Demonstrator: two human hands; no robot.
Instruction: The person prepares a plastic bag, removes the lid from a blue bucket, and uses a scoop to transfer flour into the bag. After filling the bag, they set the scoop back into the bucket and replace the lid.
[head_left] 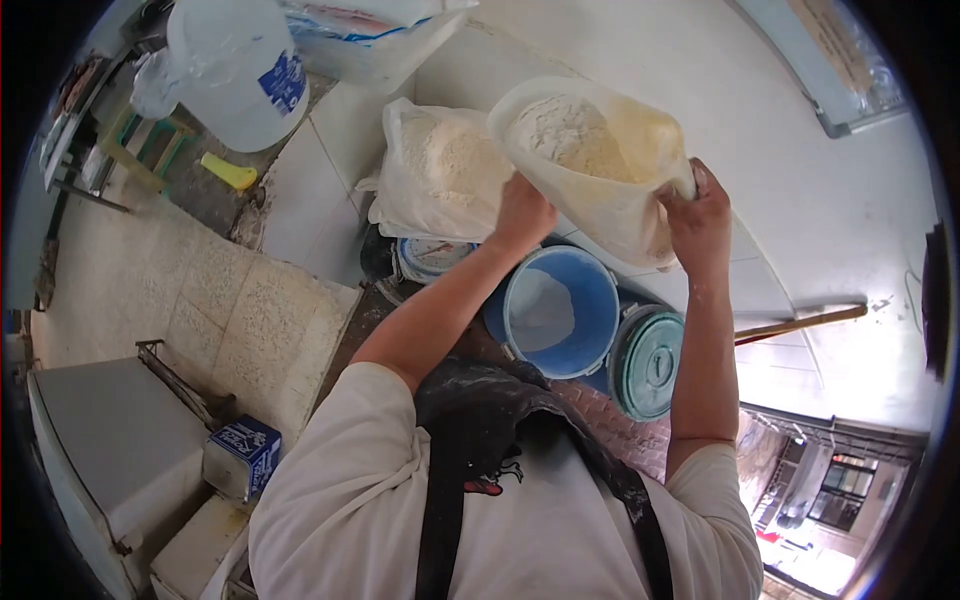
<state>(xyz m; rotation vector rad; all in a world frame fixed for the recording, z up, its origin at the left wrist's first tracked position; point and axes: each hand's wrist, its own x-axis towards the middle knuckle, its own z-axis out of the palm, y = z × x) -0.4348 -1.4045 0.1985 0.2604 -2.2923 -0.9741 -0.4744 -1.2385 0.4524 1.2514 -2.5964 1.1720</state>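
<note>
Both my hands are on an open white sack [620,215] with pale powder inside. My right hand [698,215] grips its rim at the right, fingers closed round the edge. At the sack's left side my left hand [526,212] is closed against it. Left of that stands a second open bag [425,185] of powder, on or against a dial scale [438,255]. Below the sack is a blue bucket [608,335] with white material at its bottom. Beside the bucket stands a container with a green lid [652,365].
A large clear plastic jug [225,75] and a yellow-green handled object [229,171] lie at the upper left. A wooden stick [805,323] leans at the right. At the lower left are a grey-white cabinet [120,440] and a blue-and-white tin [242,457].
</note>
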